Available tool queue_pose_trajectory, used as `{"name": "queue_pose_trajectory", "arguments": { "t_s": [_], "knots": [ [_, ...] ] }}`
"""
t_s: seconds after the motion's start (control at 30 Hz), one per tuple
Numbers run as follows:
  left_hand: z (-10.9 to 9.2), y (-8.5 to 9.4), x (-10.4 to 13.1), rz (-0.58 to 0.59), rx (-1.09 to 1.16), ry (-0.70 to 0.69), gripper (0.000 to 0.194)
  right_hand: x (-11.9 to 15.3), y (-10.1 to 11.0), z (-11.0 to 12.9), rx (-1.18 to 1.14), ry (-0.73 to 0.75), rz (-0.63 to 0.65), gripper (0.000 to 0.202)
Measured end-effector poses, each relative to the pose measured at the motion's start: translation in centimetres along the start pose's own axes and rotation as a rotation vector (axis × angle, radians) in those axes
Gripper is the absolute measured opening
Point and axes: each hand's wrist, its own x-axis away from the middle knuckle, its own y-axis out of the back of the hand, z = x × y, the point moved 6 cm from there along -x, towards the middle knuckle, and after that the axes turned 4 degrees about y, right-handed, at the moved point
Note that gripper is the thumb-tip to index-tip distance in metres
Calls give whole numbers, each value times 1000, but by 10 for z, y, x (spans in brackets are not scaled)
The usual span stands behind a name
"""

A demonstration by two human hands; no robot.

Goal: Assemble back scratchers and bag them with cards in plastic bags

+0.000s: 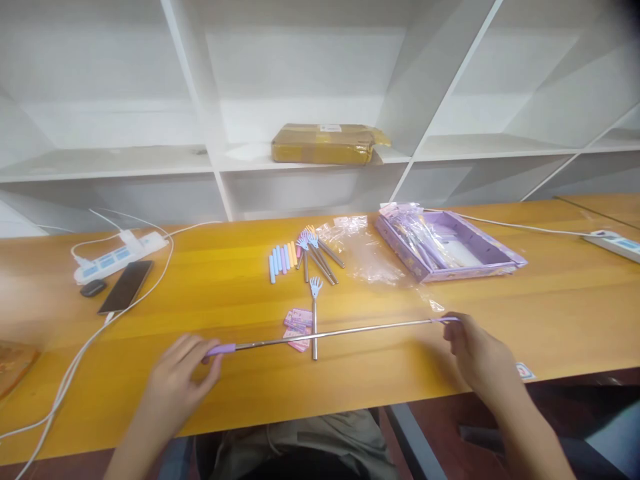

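Observation:
A long, extended metal rod (340,332) with a purple handle runs across the front of the table between my hands. My left hand (187,370) is closed on its purple handle, and my right hand (470,347) pinches the purple tip at the other end. Under or behind the rod's middle lies a blue hand-shaped scratcher (315,313) with a short metal shaft, beside pink cards (299,327). Farther back are several colored handle sleeves (283,259) in a row and a pile of scratchers (317,252) with metal shafts.
A purple tray (473,270) holds bagged items, with clear plastic bags (373,257) beside it. At the left are a power strip (123,257), phone (126,287) and white cables. A taped carton (325,145) rests on the shelf; another power strip (617,245) lies right.

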Motion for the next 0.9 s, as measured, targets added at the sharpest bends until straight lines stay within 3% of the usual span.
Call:
{"name": "queue_pose_trajectory", "arguments": {
  "t_s": [0.1, 0.23, 0.33, 0.53, 0.63, 0.77, 0.9],
  "knots": [
    [-30, -37, -5, 19, 58, 3, 15, 1, -31, 71, -30, 184, 43, 26],
    [-59, -88, 3, 41, 80, 63, 24, 29, -68, 179, -8, 470, 18, 36],
    [-59, -102, 13, 51, 123, 101, 28, 46, -74, 217, 40, 535, -23, 40],
    [-41, -93, 18, 74, 148, 60, 24, 47, -58, 218, -186, 533, 107, 18],
    [-34, -91, 18, 62, 104, 68, 22, 48, -67, 220, -241, 604, 177, 20],
    [-26, -94, 18, 63, 83, 133, 20, 54, -86, 222, -221, 741, 130, 25],
    [-27, -97, 19, 61, 101, 135, 21, 53, -93, 218, -290, 729, 152, 22]
  ]
}}
